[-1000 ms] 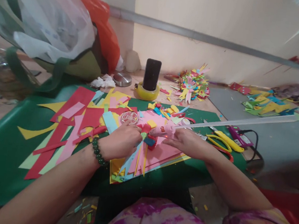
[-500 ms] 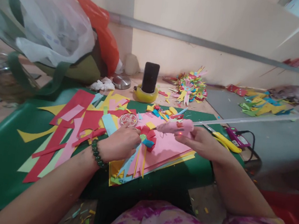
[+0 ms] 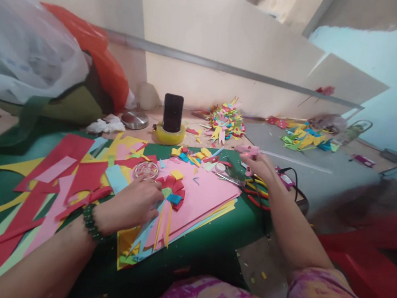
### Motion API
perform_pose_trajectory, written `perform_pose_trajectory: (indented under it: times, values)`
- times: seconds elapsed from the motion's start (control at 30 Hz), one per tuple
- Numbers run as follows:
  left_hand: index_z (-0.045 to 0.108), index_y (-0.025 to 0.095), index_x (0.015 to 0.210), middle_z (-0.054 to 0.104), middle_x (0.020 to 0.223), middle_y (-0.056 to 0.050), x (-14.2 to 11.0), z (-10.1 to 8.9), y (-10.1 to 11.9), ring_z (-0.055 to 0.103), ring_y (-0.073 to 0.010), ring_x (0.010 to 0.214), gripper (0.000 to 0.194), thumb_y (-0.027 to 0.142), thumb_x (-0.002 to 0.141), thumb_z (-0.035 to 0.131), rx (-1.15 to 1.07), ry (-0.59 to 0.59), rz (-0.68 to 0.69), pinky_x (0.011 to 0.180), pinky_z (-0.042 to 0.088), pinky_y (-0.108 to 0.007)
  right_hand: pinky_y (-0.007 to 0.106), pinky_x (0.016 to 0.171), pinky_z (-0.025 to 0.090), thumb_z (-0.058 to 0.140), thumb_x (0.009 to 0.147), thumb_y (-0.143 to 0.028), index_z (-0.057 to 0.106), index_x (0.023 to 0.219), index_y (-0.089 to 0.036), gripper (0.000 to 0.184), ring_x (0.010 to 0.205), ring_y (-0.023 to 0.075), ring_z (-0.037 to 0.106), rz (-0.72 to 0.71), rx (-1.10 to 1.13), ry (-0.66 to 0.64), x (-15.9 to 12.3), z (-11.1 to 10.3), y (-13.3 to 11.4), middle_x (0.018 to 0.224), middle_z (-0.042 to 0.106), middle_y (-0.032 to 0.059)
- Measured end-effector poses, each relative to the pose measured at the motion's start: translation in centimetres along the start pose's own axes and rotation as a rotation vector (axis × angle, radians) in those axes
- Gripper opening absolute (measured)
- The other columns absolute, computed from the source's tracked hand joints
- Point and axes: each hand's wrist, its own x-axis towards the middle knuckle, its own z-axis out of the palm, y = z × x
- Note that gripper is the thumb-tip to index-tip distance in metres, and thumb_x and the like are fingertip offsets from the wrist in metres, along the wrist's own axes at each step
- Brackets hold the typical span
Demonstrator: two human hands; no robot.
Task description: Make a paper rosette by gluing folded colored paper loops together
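My left hand (image 3: 131, 203) rests on a half-made paper flower (image 3: 170, 193) of red, blue and green strips, fingers curled on its left edge, pinning it to a stack of pink paper (image 3: 203, 195). A dark bead bracelet circles that wrist. My right hand (image 3: 259, 165) is stretched out to the far right edge of the green mat (image 3: 217, 239), closed round a pink glue gun (image 3: 248, 150) with a long clear glue stick (image 3: 290, 160) trailing to the right.
Cut red, yellow and pink paper (image 3: 63, 172) covers the mat's left side. A phone (image 3: 172, 112) stands in a yellow tape roll. Scissors (image 3: 254, 191) and a cable lie by the right hand. Finished paper flowers (image 3: 225, 121) sit at the back; plastic bags (image 3: 32, 63) at left.
My right hand has carried the glue gun away from the flower to the far right edge of the mat. The view has swung right. My left hand has stayed on the flower.
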Motion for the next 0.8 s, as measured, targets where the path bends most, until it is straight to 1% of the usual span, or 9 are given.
perform_pose_trajectory:
  times: [0.07, 0.13, 0.23, 0.3, 0.4, 0.5, 0.6, 0.7, 0.8]
  values:
    - [0.068, 0.017, 0.074, 0.069, 0.092, -0.008, 0.0, -0.1, 0.1, 0.063, -0.0277, 0.098, 0.014, 0.012, 0.079, 0.057, 0.006, -0.014, -0.011, 0.093, 0.041, -0.045, 0.029, 0.060, 0.040, 0.052, 0.091, -0.051, 0.059, 0.054, -0.018, 0.050, 0.063, 0.0211, 0.063, 0.017, -0.085, -0.068, 0.5, 0.7, 0.0, 0.051, 0.063, 0.0082]
    - [0.069, 0.018, 0.075, 0.069, 0.092, -0.008, 0.0, -0.1, 0.0, 0.063, -0.0273, 0.098, 0.014, 0.012, 0.079, 0.056, -0.001, -0.004, -0.009, 0.094, 0.040, -0.045, 0.028, 0.060, 0.038, 0.054, 0.091, -0.050, 0.058, 0.053, -0.018, 0.050, 0.066, 0.0214, 0.064, 0.010, -0.135, -0.109, 0.3, 0.8, 0.0, 0.053, 0.065, 0.0098]
    - [0.068, 0.018, 0.073, 0.069, 0.093, -0.008, 0.0, 0.1, -0.1, 0.063, -0.0275, 0.097, 0.013, 0.015, 0.080, 0.058, -0.014, 0.034, 0.012, 0.095, 0.040, -0.046, 0.029, 0.059, 0.036, 0.052, 0.093, -0.050, 0.063, 0.057, -0.017, 0.050, 0.072, 0.0229, 0.066, 0.016, -0.282, -0.105, -1.6, -0.6, -0.5, 0.065, 0.071, 0.0123]
    - [0.069, 0.018, 0.074, 0.069, 0.093, -0.009, -0.1, 0.1, -0.1, 0.063, -0.0282, 0.097, 0.012, 0.016, 0.080, 0.059, -0.013, 0.029, 0.015, 0.094, 0.040, -0.046, 0.030, 0.060, 0.036, 0.052, 0.092, -0.051, 0.067, 0.064, -0.018, 0.046, 0.076, 0.0248, 0.066, 0.001, -0.387, -0.059, -3.5, -1.7, -1.8, 0.075, 0.073, 0.0132]
    - [0.068, 0.017, 0.076, 0.069, 0.091, -0.009, -0.1, 0.0, 0.0, 0.063, -0.0280, 0.096, 0.011, 0.016, 0.081, 0.059, -0.004, 0.004, 0.008, 0.095, 0.040, -0.046, 0.030, 0.066, 0.040, 0.050, 0.095, -0.050, 0.070, 0.086, -0.020, 0.037, 0.083, 0.0243, 0.067, -0.230, -0.310, -0.015, -5.5, -2.1, -5.3, 0.088, 0.075, 0.0102]
    - [0.064, 0.017, 0.074, 0.068, 0.085, -0.007, -0.1, 0.1, -0.1, 0.063, -0.0256, 0.090, 0.011, 0.018, 0.083, 0.057, -0.007, 0.027, 0.015, 0.095, 0.041, -0.045, 0.030, 0.076, 0.045, 0.049, 0.097, -0.041, 0.067, 0.111, -0.019, 0.032, 0.097, 0.0237, 0.067, -0.388, -0.224, -0.073, -4.9, -0.3, -9.6, 0.105, 0.075, 0.0106]
    - [0.061, 0.018, 0.073, 0.066, 0.079, -0.005, -0.1, 0.4, -0.3, 0.062, -0.0233, 0.083, 0.011, 0.018, 0.083, 0.056, -0.002, 0.080, 0.028, 0.092, 0.042, -0.043, 0.032, 0.090, 0.046, 0.048, 0.098, -0.033, 0.057, 0.129, -0.015, 0.038, 0.117, 0.0263, 0.062, -0.429, -0.315, -0.105, -2.1, 2.7, -12.7, 0.127, 0.068, 0.0154]
    - [0.058, 0.018, 0.069, 0.066, 0.078, -0.005, -0.1, 0.6, -0.4, 0.062, -0.0238, 0.086, 0.015, 0.019, 0.083, 0.055, 0.012, 0.099, 0.021, 0.090, 0.042, -0.042, 0.034, 0.088, 0.048, 0.057, 0.093, -0.039, 0.062, 0.124, -0.014, 0.040, 0.117, 0.0303, 0.063, -0.423, -0.365, -0.147, 0.6, 5.0, -13.9, 0.125, 0.068, 0.0181]
    - [0.058, 0.018, 0.069, 0.068, 0.080, -0.006, -0.2, 0.5, -0.3, 0.062, -0.0247, 0.088, 0.015, 0.020, 0.084, 0.056, -0.003, 0.067, 0.000, 0.092, 0.041, -0.043, 0.035, 0.085, 0.049, 0.060, 0.091, -0.042, 0.067, 0.117, -0.014, 0.038, 0.114, 0.0323, 0.064, -0.416, -0.396, -0.163, 1.7, 5.7, -13.8, 0.119, 0.070, 0.0188]
